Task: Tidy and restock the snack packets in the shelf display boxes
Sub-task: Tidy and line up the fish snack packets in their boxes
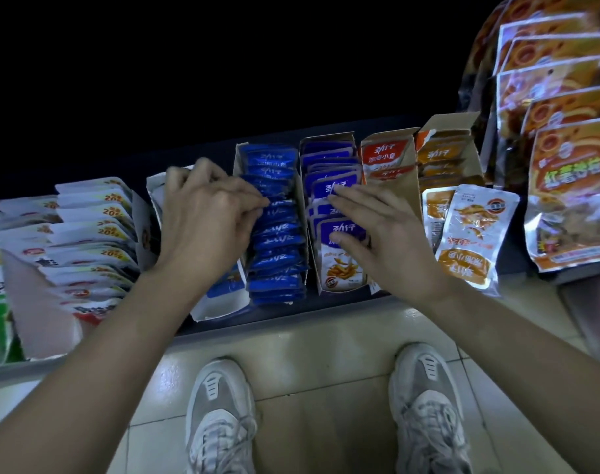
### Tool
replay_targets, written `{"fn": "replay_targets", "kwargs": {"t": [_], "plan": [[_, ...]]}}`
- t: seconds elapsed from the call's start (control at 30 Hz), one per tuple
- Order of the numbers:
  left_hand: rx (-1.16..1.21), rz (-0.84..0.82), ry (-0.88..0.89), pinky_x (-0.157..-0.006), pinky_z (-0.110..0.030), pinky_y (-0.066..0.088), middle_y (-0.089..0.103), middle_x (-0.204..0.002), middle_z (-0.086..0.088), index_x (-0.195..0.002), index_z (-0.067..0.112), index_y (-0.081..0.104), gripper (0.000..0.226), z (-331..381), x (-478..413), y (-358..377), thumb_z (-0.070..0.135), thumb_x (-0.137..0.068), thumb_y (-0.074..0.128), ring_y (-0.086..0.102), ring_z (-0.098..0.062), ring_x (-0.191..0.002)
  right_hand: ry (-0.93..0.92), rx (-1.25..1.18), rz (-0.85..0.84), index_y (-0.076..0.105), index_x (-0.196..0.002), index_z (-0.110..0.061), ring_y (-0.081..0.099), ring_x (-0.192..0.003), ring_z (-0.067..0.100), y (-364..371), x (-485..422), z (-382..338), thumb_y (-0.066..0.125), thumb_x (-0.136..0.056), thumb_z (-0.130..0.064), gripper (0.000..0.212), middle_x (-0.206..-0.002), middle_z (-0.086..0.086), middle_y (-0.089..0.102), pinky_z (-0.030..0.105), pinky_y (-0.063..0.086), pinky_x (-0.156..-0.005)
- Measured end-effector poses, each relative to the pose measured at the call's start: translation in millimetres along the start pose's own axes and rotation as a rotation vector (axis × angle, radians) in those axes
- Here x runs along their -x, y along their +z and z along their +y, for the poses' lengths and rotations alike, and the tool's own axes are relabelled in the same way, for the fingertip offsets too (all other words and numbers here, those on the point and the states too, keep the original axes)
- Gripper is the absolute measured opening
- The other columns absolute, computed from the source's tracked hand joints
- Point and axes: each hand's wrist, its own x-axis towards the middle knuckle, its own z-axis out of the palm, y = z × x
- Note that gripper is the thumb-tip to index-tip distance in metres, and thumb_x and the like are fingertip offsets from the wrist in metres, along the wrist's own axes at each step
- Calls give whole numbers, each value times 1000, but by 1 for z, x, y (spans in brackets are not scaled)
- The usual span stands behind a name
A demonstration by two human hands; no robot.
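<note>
Plainly these are light goods: small foil sachets, soft and slick, that bend and slide against each other rather than stand alone. The blue packets point(278, 234) sit packed upright in their narrow card box point(238, 155) on the shelf point(291, 313), and the purple packets point(325, 159) fill the next box to the right, looser and leaning. The left hand point(206, 213) has its fingers curled, with thumb and fingertips pinching at the top edges of the blue row about midway along. The right hand point(387, 230) lies flat, fingers straight, pressing on the purple fronts and gripping nothing. I judge the sealed top edge the best hold, since it is the stiffest part and a pinch on the slippery face would likely slip. Several can be squared at once with a flat palm. The torn card walls look flimsy, so push gently. Two loose packets point(476, 234) lie further right, outside any box.
</note>
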Motion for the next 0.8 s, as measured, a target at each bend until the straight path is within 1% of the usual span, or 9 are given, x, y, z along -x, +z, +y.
{"fn": "replay_targets", "kwargs": {"t": [0.1,0.17,0.23,0.4,0.5,0.57,0.63,0.73,0.8], "plan": [[102,0,-12,-86,-31,23,73,-107,11,-105,26,78,22,13,10,-6,38,-94,63,56,-22,-99,-34,86,-3,45,-146,-14,29,-147,24,-8,11,1,58,-98,-40,56,-157,4,36,43,28,-115],[116,-22,40,-85,-31,25,73,-102,11,-104,26,78,22,18,20,-6,40,-93,66,58,-22,-96,-58,157,-61,41,-149,-16,21,-150,25,-8,22,-1,57,-98,-36,57,-161,3,29,44,20,-116],[102,-28,42,-83,-32,27,74,-98,11,-102,27,79,17,20,27,0,35,-92,68,60,-22,-91,-54,203,-143,36,-152,-19,15,-152,25,-4,30,-5,60,-97,-33,62,-163,3,23,45,16,-116],[54,6,-39,-80,-33,29,75,-92,10,-99,28,80,13,26,30,7,25,-91,70,63,-22,-85,-77,206,-175,32,-154,-26,11,-152,29,-7,26,-6,55,-98,-37,61,-164,4,19,48,15,-115],[76,43,-94,-81,-35,34,76,-95,8,-101,25,80,13,26,31,4,27,-92,71,64,-22,-87,-106,206,-170,29,-155,-24,13,-152,26,-12,33,-10,53,-99,-39,62,-164,3,19,50,19,-116],[148,41,-51,-84,-36,38,74,-110,4,-113,19,76,24,27,40,-1,31,-93,69,65,-23,-98,-104,200,-183,30,-155,-22,15,-152,24,-11,48,-15,52,-99,-42,64,-164,2,21,49,18,-118],[176,-11,33,-95,-38,41,66,-131,-1,-126,14,69,35,35,55,-6,31,-97,65,62,-24,-117,-97,235,-248,26,-156,-21,12,-153,25,-5,65,-18,46,-99,-48,66,-165,2,18,50,17,-119],[83,-156,33,-115,-45,33,42,-155,-7,-147,9,47,51,54,79,2,34,-103,49,37,-24,-146,-49,318,-358,16,-158,-18,4,-153,25,2,82,-21,34,-101,-54,70,-166,2,8,55,20,-118],[32,-218,-21,-120,-50,27,32,-160,-9,-152,8,37,55,65,89,12,36,-105,40,23,-23,-152,-27,309,-373,14,-158,-18,1,-153,24,3,83,-22,34,-101,-54,70,-167,2,5,55,20,-118]]}}
